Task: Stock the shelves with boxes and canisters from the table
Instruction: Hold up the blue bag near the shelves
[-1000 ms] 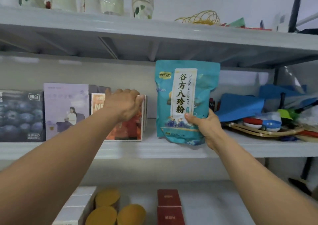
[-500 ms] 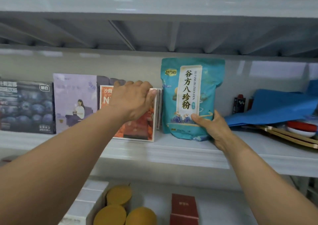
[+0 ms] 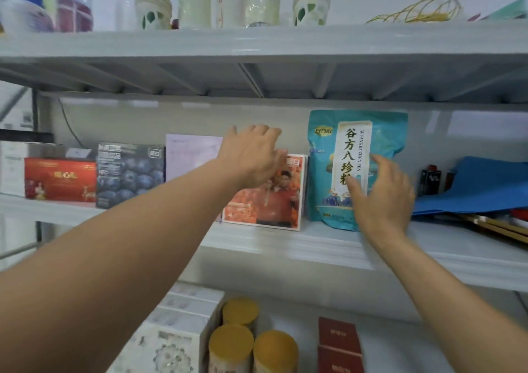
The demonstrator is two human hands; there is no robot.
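A teal pouch (image 3: 325, 167) with Chinese lettering stands upright on the middle shelf (image 3: 285, 244). My right hand (image 3: 380, 195) is spread in front of its lower right, fingers relaxed, holding nothing. An orange box (image 3: 271, 204) stands just left of the pouch. My left hand (image 3: 251, 155) hovers with straight fingers over the orange box's top left corner, in front of a pale purple box (image 3: 191, 152). Further left stand a dark blueberry box (image 3: 128, 172) and a red box (image 3: 57, 178).
Blue folded sheets (image 3: 480, 184) and a wooden tray lie at the shelf's right. The upper shelf (image 3: 257, 44) carries stacked paper cups and yellow wire. On the lower shelf stand three yellow-lidded canisters (image 3: 231, 341), white boxes (image 3: 183, 315) and dark red boxes (image 3: 337, 338).
My right hand has let go of the teal pouch, which now stands on the shelf by itself. My left hand has lifted off the orange box and opened.
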